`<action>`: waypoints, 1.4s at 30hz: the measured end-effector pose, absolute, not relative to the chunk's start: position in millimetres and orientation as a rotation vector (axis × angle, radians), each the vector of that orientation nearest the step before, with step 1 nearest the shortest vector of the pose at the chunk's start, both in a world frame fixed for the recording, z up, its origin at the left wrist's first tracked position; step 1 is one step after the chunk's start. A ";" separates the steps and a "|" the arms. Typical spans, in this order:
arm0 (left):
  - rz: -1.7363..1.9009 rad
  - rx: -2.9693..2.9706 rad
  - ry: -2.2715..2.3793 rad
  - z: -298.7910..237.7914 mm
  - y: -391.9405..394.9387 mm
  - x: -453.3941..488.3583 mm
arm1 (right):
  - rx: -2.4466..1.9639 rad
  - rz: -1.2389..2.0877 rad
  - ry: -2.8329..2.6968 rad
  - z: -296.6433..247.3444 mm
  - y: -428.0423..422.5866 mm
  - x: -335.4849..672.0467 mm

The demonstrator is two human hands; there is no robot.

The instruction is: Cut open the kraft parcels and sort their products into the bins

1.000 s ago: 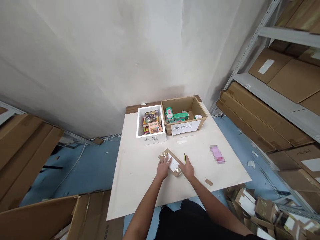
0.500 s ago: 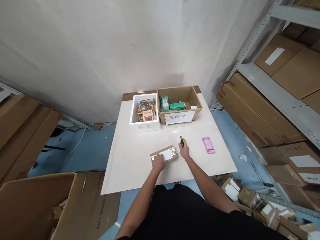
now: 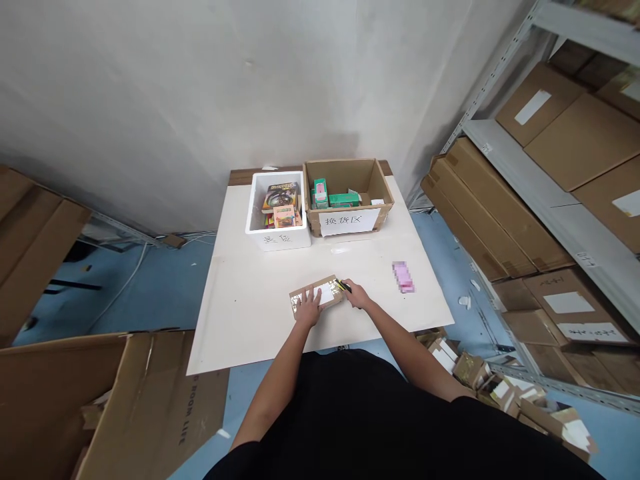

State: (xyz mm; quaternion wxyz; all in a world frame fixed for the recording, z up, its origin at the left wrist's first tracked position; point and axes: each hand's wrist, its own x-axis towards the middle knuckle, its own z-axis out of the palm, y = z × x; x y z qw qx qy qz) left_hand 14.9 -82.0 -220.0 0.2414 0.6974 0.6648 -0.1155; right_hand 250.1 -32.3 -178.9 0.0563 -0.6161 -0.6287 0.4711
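Observation:
A small brown cardboard parcel [image 3: 320, 291] with a white label lies flat on the white table [image 3: 250, 313]. My left hand [image 3: 307, 309] presses down on its near left end, fingers spread flat. My right hand [image 3: 357, 295] is closed round a yellow and black utility knife [image 3: 343, 286], whose tip touches the parcel's right end.
At the table's far edge stand a white foam box [image 3: 277, 230] of coloured packs and an open cardboard box [image 3: 345, 220] with green packs and a paper label. A pink blurred item [image 3: 403, 276] lies to the right. Metal shelving with cartons [image 3: 545, 193] is on the right, large cartons [image 3: 100, 400] on the left.
The parcel has been turned to lie crosswise. My right hand swung the knife from beyond the parcel down to its right end. The camera pulled back and tilted.

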 end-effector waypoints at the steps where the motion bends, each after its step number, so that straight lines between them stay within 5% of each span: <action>1: -0.318 1.900 1.817 -221.3 -81.5 14.7 | -1.873 1.373 -1.942 -180.0 -32.7 248.5; 38: -0.298 1.866 1.792 -226.8 -81.1 12.5 | -2.171 1.136 -2.248 -164.0 -72.5 233.6; 42: -0.312 1.877 1.815 -213.9 -77.0 13.1 | -2.078 1.335 -1.965 -174.4 -79.8 254.5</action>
